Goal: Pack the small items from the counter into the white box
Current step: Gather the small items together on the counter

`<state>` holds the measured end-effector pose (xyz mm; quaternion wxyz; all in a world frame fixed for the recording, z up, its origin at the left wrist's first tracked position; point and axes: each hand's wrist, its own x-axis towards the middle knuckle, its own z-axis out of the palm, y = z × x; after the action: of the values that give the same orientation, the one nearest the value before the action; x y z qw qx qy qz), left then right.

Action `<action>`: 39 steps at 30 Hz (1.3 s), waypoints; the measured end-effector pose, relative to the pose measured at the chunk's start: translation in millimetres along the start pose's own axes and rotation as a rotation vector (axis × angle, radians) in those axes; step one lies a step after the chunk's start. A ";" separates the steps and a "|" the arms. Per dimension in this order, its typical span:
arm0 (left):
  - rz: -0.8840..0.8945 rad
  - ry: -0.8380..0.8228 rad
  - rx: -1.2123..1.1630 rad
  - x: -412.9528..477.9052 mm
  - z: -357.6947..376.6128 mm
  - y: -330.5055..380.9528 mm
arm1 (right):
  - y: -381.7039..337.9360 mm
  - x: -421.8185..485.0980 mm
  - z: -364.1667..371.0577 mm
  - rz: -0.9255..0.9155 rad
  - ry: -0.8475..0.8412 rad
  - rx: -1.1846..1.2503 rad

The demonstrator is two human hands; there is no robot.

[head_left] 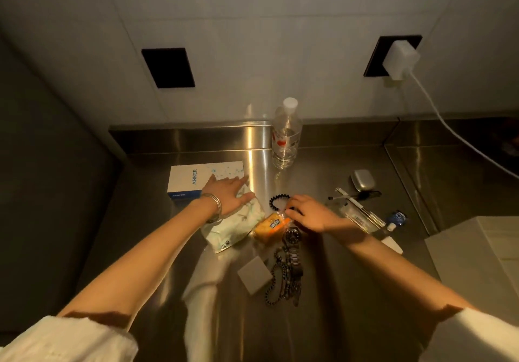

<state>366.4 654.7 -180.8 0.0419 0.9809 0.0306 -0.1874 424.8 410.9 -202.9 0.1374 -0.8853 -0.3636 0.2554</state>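
A closed white box with blue trim (193,177) lies at the back left of the steel counter (337,291). My left hand (227,194) rests flat with spread fingers on the box's right end and on a pale tissue pack (238,228). Over a black bead bracelet (276,201) and an orange snack packet (271,226) hovers my right hand (309,212), fingers curled; whether it grips anything is unclear. A wristwatch (292,236), dark bead bracelets (280,283) and a small grey block (254,274) lie nearer me.
A clear water bottle (286,134) stands at the back. To the right lie a grey case (363,179), pens (356,201), a clear pouch (358,218), a small blue bottle (396,218) and a white eraser (391,245). A charger (400,59) with cable hangs on the wall. A pale carton (477,249) sits at right.
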 end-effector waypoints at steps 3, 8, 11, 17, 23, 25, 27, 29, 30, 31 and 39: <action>-0.028 0.004 -0.156 10.7 -13.6 7.9 | 5.2 -14.2 3.1 -0.034 -0.020 0.028; -0.066 0.401 -0.813 47.9 -36.9 57.4 | 17.1 -32.5 -4.8 -0.070 0.157 0.030; -0.064 0.511 -1.146 72.0 -51.8 78.5 | 29.8 -48.2 -16.3 -0.067 0.243 0.028; -0.080 0.623 -1.187 99.8 -73.5 107.6 | 62.2 -73.0 -32.5 0.041 0.321 -0.008; -0.052 0.622 -1.040 74.5 -65.4 98.4 | 77.9 -80.4 -23.9 0.089 0.307 -0.015; -0.012 0.609 -1.047 56.5 -62.4 92.8 | 80.4 -78.4 -20.6 0.086 0.322 -0.024; 0.013 0.587 -1.027 40.5 -60.4 88.4 | 83.8 -77.2 -19.3 0.119 0.326 -0.053; 0.009 0.527 -0.993 26.1 -58.2 84.7 | 89.4 -77.0 -20.2 0.193 0.316 -0.088; 0.004 0.498 -0.985 19.5 -57.5 83.3 | 94.3 -76.4 -19.9 0.228 0.305 -0.094; -0.001 0.472 -0.968 13.3 -56.9 81.7 | 97.8 -76.6 -19.8 0.261 0.288 -0.092; -0.101 0.415 -0.938 -18.1 -43.4 80.7 | 103.0 -75.3 -0.5 0.301 0.202 -0.027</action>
<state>371.6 577.7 -128.2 0.4614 0.8704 0.1665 0.0431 438.6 285.2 -220.1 0.1214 -0.9526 -0.2146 0.1780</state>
